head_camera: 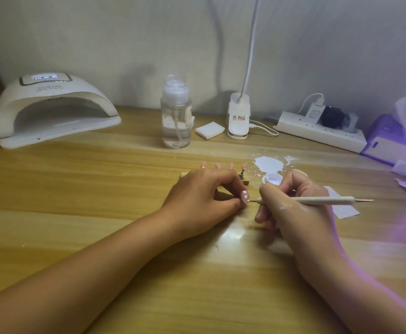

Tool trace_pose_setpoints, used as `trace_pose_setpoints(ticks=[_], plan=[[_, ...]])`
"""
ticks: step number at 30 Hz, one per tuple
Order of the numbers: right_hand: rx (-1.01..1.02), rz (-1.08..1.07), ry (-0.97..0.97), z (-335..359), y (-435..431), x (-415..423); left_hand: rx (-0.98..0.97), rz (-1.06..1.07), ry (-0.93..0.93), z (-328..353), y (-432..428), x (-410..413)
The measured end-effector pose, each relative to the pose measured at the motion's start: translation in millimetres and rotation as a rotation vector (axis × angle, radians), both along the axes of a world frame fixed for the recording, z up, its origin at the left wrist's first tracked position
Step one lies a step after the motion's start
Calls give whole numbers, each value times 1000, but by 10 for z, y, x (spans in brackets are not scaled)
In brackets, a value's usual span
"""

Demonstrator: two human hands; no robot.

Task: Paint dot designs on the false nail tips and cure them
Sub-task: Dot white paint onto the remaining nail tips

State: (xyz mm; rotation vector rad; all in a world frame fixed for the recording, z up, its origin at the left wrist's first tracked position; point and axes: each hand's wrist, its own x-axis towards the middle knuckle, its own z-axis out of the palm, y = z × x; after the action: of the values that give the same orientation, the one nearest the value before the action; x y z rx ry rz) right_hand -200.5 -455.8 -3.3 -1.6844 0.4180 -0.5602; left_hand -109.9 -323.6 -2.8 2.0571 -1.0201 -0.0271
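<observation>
My left hand [202, 198] pinches a pink false nail tip [317, 196] that carries white dots, held low over the wooden table. My right hand [293, 206] grips a white dotting pen [317, 200], whose thin metal point touches the nail tip's lower edge. Behind my left hand several more pink nail tips [217, 165] stand on a wooden holder [245, 182], mostly hidden by the hand. A small open pot of white gel [273, 177] sits just behind my right hand. The white curing lamp [52, 112] stands at the back left.
A blob of white paint [269, 165] lies on the table beside the pot. A clear pump bottle [176, 114], a white block [209, 130], a desk lamp base [238, 116], a power strip [320, 131] and a tissue box [394, 138] line the back. Paper [344, 208] lies under my right hand.
</observation>
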Motion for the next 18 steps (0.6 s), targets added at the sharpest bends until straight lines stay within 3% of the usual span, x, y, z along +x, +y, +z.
trace_pose_setpoints(ticks=[18], plan=[[-1, 13, 9, -1, 1, 2, -5, 4, -12, -8, -1, -4]])
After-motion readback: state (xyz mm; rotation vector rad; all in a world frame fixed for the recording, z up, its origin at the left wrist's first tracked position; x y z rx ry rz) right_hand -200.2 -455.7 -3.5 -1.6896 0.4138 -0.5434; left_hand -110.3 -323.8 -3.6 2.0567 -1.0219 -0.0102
